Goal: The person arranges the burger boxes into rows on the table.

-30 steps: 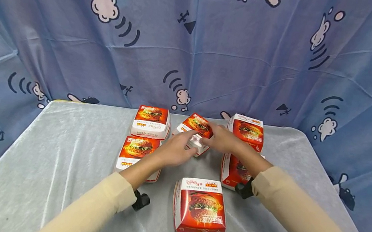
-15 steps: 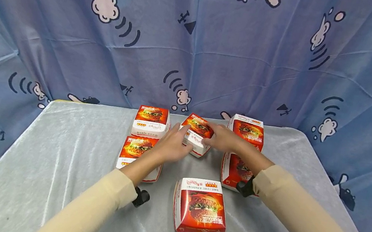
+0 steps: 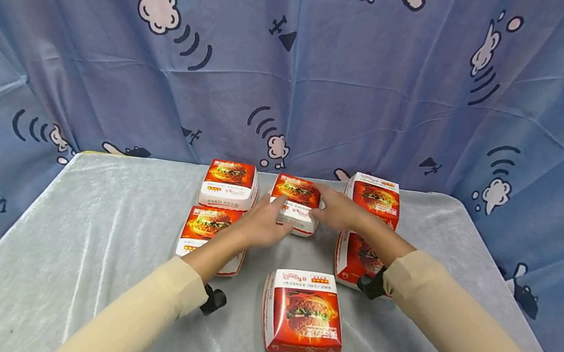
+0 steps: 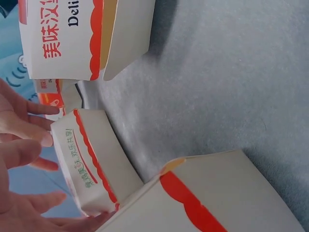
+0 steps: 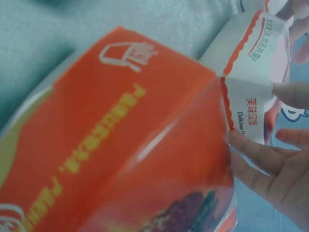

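Note:
A red and white burger box [image 3: 296, 189] stands at the back of the table between both hands. My left hand [image 3: 260, 222] reaches to its left front corner, fingers mostly straight; in the left wrist view they lie along the side of the box [image 4: 84, 159]. On the opposite side my right hand [image 3: 339, 209] touches the box with straight fingers, its thumb at the upper front edge in the right wrist view [image 5: 258, 82]. Neither hand is curled round the box.
Two burger boxes, a rear one [image 3: 229, 183] and a front one [image 3: 207, 226], line up at left. Right of the hands are two more, one behind [image 3: 375, 197], one in front [image 3: 357, 259]. Another box [image 3: 306, 315] lies nearest. A patterned curtain [image 3: 297, 80] hangs behind the grey-covered table [image 3: 83, 243].
The middle box has turned from a slant to nearly square with the table edge. My left hand's fingers have shifted slightly on it; the right hand has barely moved.

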`<state>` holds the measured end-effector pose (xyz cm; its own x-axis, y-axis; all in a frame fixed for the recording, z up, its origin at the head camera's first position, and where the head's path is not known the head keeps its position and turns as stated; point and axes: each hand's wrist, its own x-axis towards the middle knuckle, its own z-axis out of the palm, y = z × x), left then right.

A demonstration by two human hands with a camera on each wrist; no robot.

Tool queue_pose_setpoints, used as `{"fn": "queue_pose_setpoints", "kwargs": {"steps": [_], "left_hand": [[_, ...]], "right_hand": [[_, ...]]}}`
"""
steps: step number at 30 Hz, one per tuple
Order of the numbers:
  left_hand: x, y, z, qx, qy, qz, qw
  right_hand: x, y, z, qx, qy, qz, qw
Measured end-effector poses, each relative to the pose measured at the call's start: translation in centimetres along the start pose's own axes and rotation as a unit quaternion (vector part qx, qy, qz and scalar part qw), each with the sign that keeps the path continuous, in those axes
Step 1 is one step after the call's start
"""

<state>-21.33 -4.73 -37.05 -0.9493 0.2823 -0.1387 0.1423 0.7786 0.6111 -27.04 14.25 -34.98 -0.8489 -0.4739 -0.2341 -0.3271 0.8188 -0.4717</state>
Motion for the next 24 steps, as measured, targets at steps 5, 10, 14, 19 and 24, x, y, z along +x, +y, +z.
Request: {"fn": "queue_pose_setpoints", "kwargs": {"steps": [5,10,14,19,24], "left_hand": [[-0.1,0.03,-0.02,0.012,-0.011,-0.01,0.9998],[-0.1,-0.02,-0.06,0.017,-0.025,-0.021,0.9993],[-0.11,0.02,-0.05,0.011,-0.032,-0.03,0.999],[-0.02,0.04,-0.05,0.008,-0.033,-0.036,0.9987],[0.27,0.19,-0.13,0.008,-0.033,-0.041,0.9986]], "right_hand": [[-0.02,0.06,0.13,0.006,0.003,0.001,1.0],[0.16,0.15,0.24,0.0,-0.002,0.003,1.0],[0.28,0.22,0.29,0.0,-0.009,0.005,1.0],[0.4,0.05,0.31,-0.001,-0.013,0.011,1.0],[0.58,-0.04,0.36,-0.002,-0.013,0.022,1.0]]}}
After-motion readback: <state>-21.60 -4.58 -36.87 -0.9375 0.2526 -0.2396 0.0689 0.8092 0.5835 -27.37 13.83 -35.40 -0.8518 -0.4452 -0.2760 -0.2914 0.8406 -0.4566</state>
